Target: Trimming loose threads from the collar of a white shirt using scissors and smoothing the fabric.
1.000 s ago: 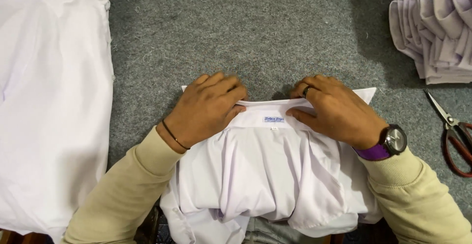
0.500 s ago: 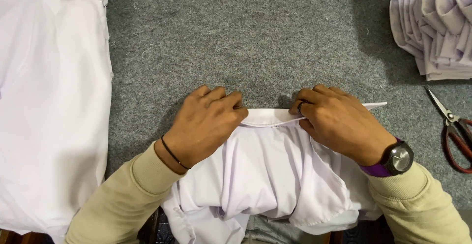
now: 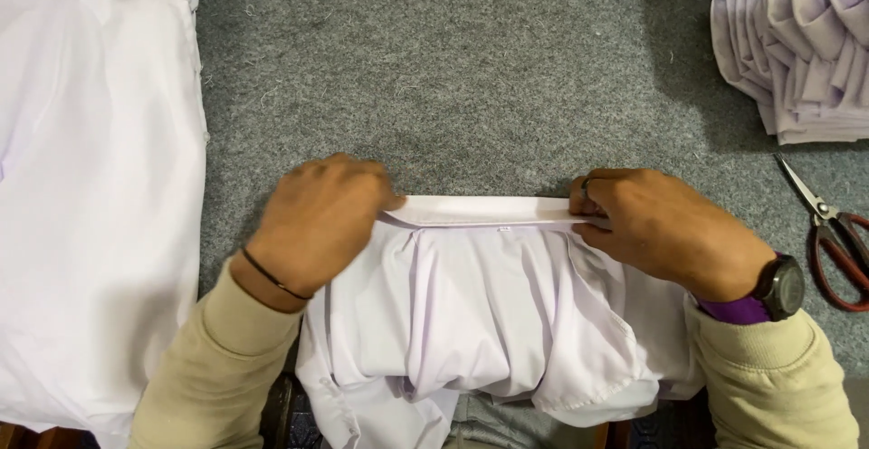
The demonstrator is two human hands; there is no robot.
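1. We see the white shirt (image 3: 493,322) lying bunched at the near edge of the grey felt tabletop (image 3: 471,78), its lower part spilling off the edge toward us.
2. The collar (image 3: 493,211) lies as a flat, narrow, folded band along the far side of the shirt, stretched straight between the two hands.
3. Our left hand (image 3: 317,223) lies knuckles up on the collar's left end, fingers curled down onto the cloth; whether it pinches or merely presses we cannot tell.
4. Our right hand (image 3: 665,227) covers the right end likewise, fingers bent and closed onto the band; it bears a ring, and a dark watch sits at the wrist.
5. We judge the collar fold as formed along its visible length, while the body of the shirt remains crumpled and unsmoothed.
6. A second white garment (image 3: 90,205) lies spread flat, well apart on the left.
7. A stack of folded pale garments (image 3: 797,51) sits at the far right corner.
8. Red-handled scissors (image 3: 828,227) lie near the right hand, not touching it.
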